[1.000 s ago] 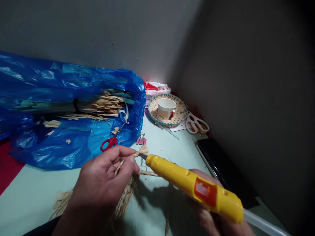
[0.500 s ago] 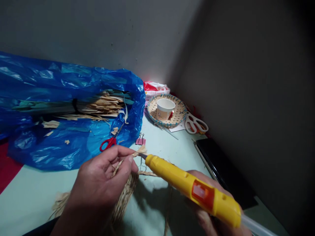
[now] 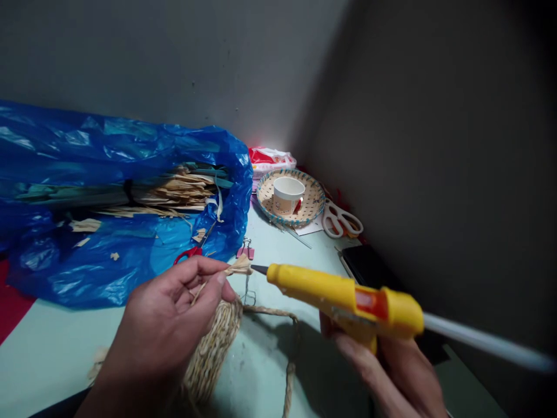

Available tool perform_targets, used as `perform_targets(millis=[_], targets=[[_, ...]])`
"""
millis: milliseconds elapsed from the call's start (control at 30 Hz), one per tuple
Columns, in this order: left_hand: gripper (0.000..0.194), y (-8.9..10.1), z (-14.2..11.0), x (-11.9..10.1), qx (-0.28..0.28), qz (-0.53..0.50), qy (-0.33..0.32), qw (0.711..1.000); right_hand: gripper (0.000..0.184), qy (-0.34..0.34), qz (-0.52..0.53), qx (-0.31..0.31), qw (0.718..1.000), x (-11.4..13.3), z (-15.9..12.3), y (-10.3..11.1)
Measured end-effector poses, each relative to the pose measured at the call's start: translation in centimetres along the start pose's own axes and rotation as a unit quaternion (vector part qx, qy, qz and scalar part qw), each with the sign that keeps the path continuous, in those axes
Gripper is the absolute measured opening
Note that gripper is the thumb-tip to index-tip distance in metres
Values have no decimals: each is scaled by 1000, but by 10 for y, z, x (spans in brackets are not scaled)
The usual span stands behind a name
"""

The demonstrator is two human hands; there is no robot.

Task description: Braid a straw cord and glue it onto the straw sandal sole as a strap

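Note:
My left hand pinches a dry, pale fibre strip between thumb and fingers, its splayed end pointing right. In my right hand is a yellow glue gun, with a clear glue stick jutting from its back. The gun's dark nozzle is at the strip's frayed end; whether they touch I cannot tell. Below my left hand lies a woven straw piece, partly hidden by the hand. A twisted cord runs from it to the right and down.
A blue plastic bag holding a bundle of dry leaves lies left. Red-handled scissors and a pink binder clip lie beyond my left hand. A cup sits in a woven tray, beside white-handled scissors.
The glue gun has swung to a more level angle, and its nozzle has drawn back slightly from over the strip to its end. My left hand still pinches the strip.

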State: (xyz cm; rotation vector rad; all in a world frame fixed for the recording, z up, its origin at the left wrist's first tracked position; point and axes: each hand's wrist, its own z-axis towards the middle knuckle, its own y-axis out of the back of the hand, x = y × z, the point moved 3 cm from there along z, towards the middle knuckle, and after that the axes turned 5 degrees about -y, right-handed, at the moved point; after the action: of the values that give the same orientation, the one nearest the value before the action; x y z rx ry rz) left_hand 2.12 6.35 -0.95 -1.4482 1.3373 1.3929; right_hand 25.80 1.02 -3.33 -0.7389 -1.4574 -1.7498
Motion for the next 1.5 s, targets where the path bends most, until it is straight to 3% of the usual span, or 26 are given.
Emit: perform_targets(millis=[67, 167, 233, 300, 367, 467, 633, 800, 867, 933, 1000, 1100, 1300, 1500], targets=[[25, 2, 1, 0, 25, -8, 25, 999, 27, -74, 100, 31, 992, -5, 9, 0], [33, 6, 3, 1, 72, -26, 33, 997, 34, -206, 311, 102, 922, -9, 26, -9], [32, 8, 3, 2, 95, -46, 30, 994, 36, -243, 384, 128, 882, -10, 36, -16], [28, 9, 2, 3, 110, -66, 27, 991, 36, -258, 416, 143, 860, -13, 42, -21], [26, 9, 1, 4, 118, -78, 21, 990, 40, -266, 412, 154, 858, -18, 45, -26], [28, 8, -1, 3, 130, -71, 17, 989, 50, -251, 336, 170, 892, -24, 49, -29], [30, 8, -4, 2, 140, -65, 25, 988, 54, -194, 187, 194, 943, -26, 61, -23], [28, 9, -5, 3, 155, -85, 47, 983, 41, -133, -16, 70, 989, -14, 62, -1], [29, 7, -5, 5, 173, -99, 70, 977, 31, -30, -119, 24, 992, 5, 57, 0], [29, 5, -5, 7, 193, -114, 89, 970, 21, 175, -222, 3, 959, 31, 50, -7], [29, 2, -6, 8, 206, -126, 102, 965, 23, 365, -248, 2, 897, 52, 43, -19], [32, 0, -8, 9, 211, -129, 115, 962, 24, 480, -212, -9, 851, 65, 43, -30], [33, -5, -11, 9, 205, -117, 139, 962, 33, 495, -210, -34, 842, 64, 51, -32], [29, -8, -14, 3, 159, -83, 123, 976, 32, 413, -161, 5, 896, 61, 50, -31]])
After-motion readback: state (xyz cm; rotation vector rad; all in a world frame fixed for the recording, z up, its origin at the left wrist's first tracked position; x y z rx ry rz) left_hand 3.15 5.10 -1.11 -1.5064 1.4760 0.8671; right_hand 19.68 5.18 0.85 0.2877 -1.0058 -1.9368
